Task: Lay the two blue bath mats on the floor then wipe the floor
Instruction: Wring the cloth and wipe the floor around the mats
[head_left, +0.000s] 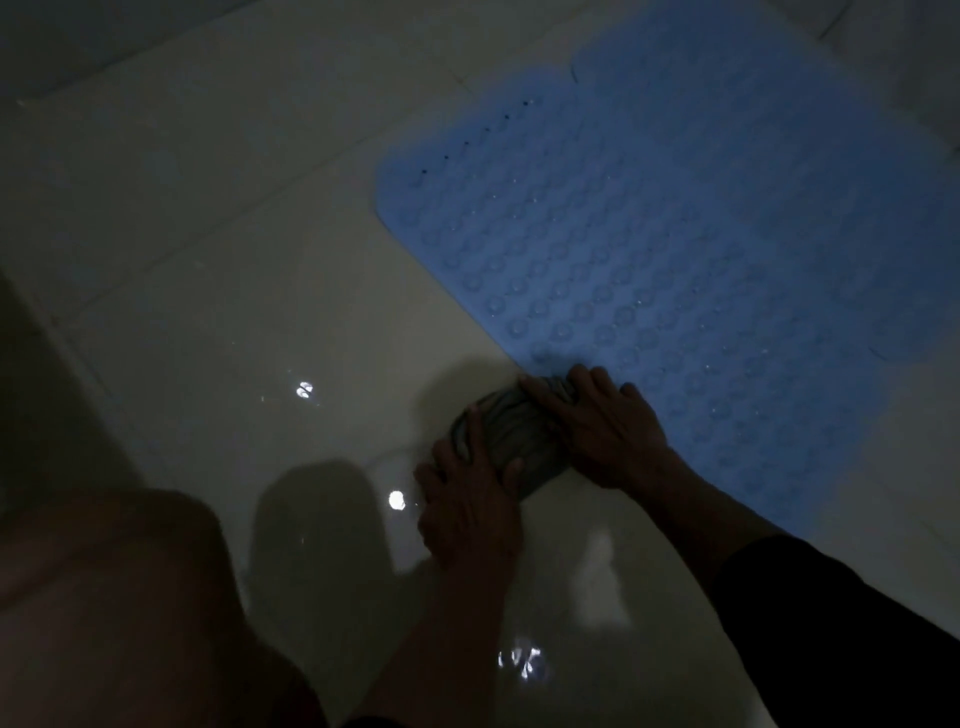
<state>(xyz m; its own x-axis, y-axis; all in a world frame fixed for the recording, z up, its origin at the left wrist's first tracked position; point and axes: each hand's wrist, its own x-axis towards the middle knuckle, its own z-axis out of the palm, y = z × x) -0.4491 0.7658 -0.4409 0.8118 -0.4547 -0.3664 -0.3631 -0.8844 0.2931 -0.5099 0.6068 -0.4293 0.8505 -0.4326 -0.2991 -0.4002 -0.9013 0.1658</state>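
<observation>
A blue bath mat (675, 249) with rows of round suction bumps lies flat on the pale glossy floor (260, 322), filling the upper right. A second blue mat (727, 57) seems to overlap its far end; the dim light makes the edge hard to read. Just off the mat's near edge sits a bunched grey cloth (506, 434). My left hand (470, 509) presses on the cloth's near side. My right hand (605, 423) grips its far side, lying partly over the mat's border.
The room is dark. Small bright reflections (396, 500) and wet-looking patches show on the tiles. My knee or leg (114, 613) fills the lower left. A dark sleeve (831, 639) covers my right forearm. Tile joints run diagonally at upper left.
</observation>
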